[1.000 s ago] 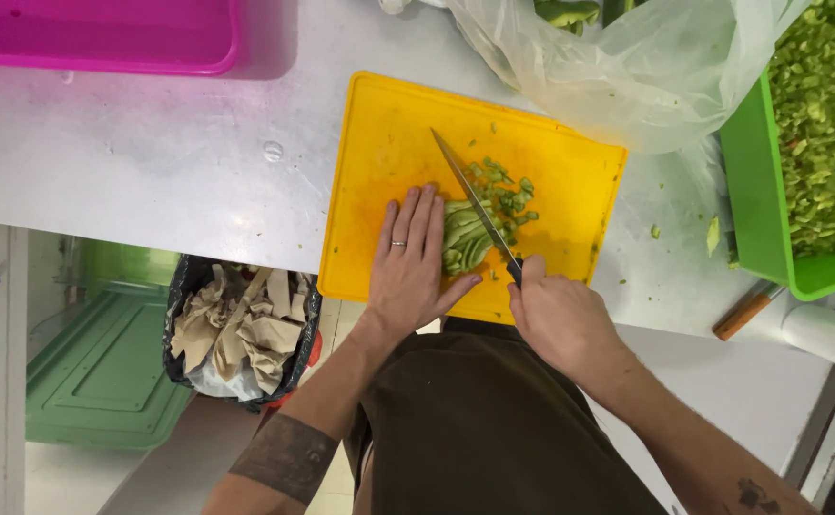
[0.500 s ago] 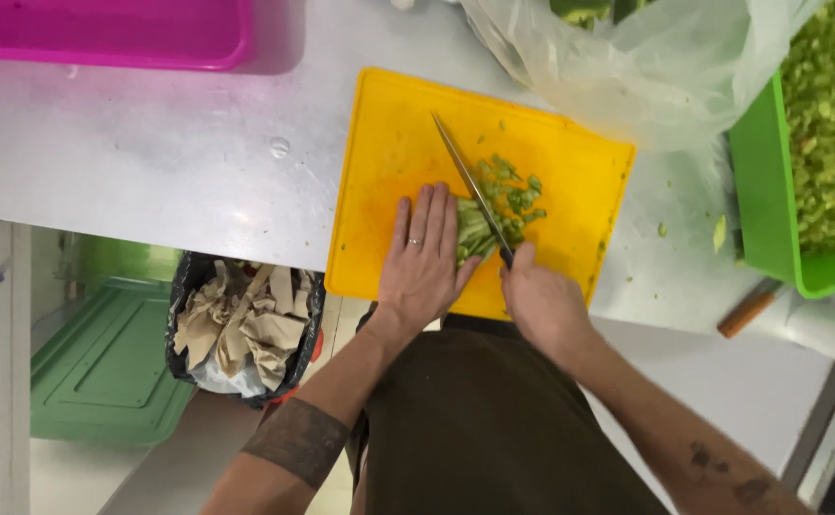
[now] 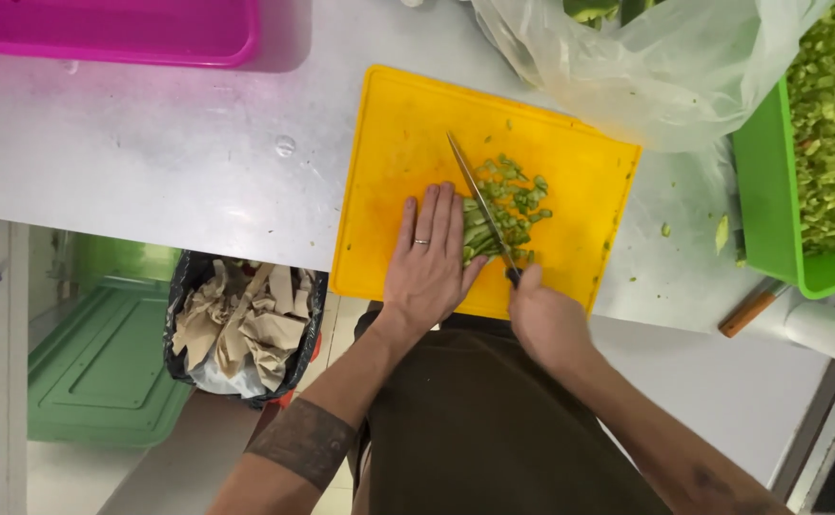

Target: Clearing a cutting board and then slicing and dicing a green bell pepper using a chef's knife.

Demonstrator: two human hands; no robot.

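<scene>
From the head camera I see my left hand point(image 3: 429, 270) laid flat, fingers together, on the near half of the yellow plastic cutting board point(image 3: 408, 133), pressing down a bunch of long green vegetable stalks point(image 3: 476, 237) without curling around them. My right hand point(image 3: 543, 322) is clamped around the dark handle of a long steel kitchen knife point(image 3: 476, 198), its blade slanting across the board just beside my left fingertips. Right of the blade, toward the board's middle, lies a small heap of chopped green pieces point(image 3: 518, 195); I judge most of the bunch is cut, with a short length left under my palm. At the steel counter's point(image 3: 151, 162) right edge sits a green plastic tub point(image 3: 770, 229) heaped with chopped greens, and a clear plastic bag point(image 3: 646, 67) lies at the far edge. A magenta tray point(image 3: 103, 33) occupies the far left corner. A black-lined bin of crumpled paper point(image 3: 246, 324) stands below the near edge.
</scene>
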